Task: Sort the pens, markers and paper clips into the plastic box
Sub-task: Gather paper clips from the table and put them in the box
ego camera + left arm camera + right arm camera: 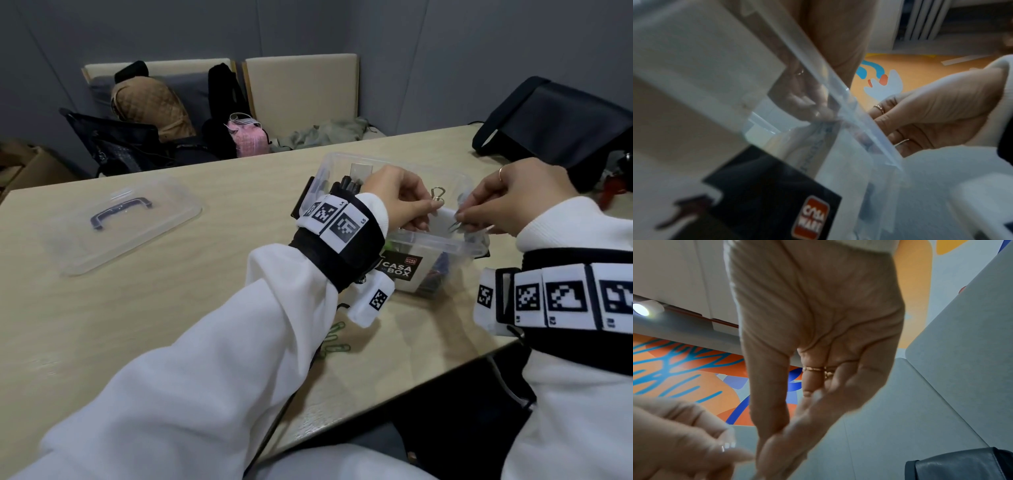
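Pinching small metal paper clips (457, 224) over the clear plastic box (442, 244), the right hand (510, 198) curls its fingers. The left hand (400, 195) grips a gold wire clip (438, 194).

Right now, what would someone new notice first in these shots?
Both hands meet over the clear plastic box near the table's right edge: the left hand and right hand each pinch small metal clips. The box's lid lies off to the left, and green paper clips wait beneath the left forearm.

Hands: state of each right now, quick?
Left hand: fingers curled, pinching a paper clip above the plastic box.
Right hand: fingertips pinching small clips over the box.
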The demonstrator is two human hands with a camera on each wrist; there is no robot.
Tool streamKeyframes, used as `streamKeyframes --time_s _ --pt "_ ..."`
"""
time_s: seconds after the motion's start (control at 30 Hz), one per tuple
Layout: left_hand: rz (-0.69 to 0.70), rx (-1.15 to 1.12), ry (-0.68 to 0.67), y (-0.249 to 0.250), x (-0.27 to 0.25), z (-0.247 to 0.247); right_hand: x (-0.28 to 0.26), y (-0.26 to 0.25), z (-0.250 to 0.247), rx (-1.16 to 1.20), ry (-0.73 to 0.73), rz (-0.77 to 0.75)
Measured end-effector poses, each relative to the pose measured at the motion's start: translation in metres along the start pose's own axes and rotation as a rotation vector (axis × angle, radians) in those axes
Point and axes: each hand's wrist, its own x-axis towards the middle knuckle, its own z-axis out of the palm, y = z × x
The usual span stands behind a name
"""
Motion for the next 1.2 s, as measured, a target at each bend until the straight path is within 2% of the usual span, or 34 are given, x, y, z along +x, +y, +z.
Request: streamKeyframes --time_s 0.13,0.2,0.27,0.4,0.57,0.63,0.7,0.8,0.97,1.2 --pt "0.041 -0.107 0.016 0.006 -0.008 -0.006 -0.003 -0.004 0.0 -0.018 0.012 -0.002" --pt "0.06 -0.167 0.114 0.008 -0.016 -0.016 -0.004 -0.008 -0.001 -0.026 0.044 -0.032" --pt "0.107 -0.136 0.222 0.009 -0.027 -0.029 -0.009 -0.015 -0.002 -0.029 0.052 -0.075" --pt "0.217 0.034 0.293 0.005 -0.054 -0.069 -0.019 -0.036 0.006 -0.092 -0.022 -0.17" --pt "0.158 0.448 0.339 -0.016 -0.085 -0.114 -0.036 -0.073 0.044 -0.222 -0.179 -0.335" --pt "0.074 0.643 0.269 -0.025 -0.097 -0.13 -0.047 -0.086 0.067 -0.289 -0.318 -0.419" --pt "-0.084 0.856 0.072 -0.034 -0.106 -0.141 -0.06 -0.095 0.091 -0.326 -0.511 -0.483" --pt "-0.23 0.964 -0.128 -0.05 -0.112 -0.148 -0.068 -0.096 0.12 -0.454 -0.722 -0.535" --pt "-0.351 0.973 -0.34 -0.07 -0.118 -0.141 -0.065 -0.088 0.148 -0.564 -0.716 -0.487" --pt "-0.287 0.95 -0.422 -0.064 -0.132 -0.121 -0.064 -0.086 0.151 -0.604 -0.765 -0.484"
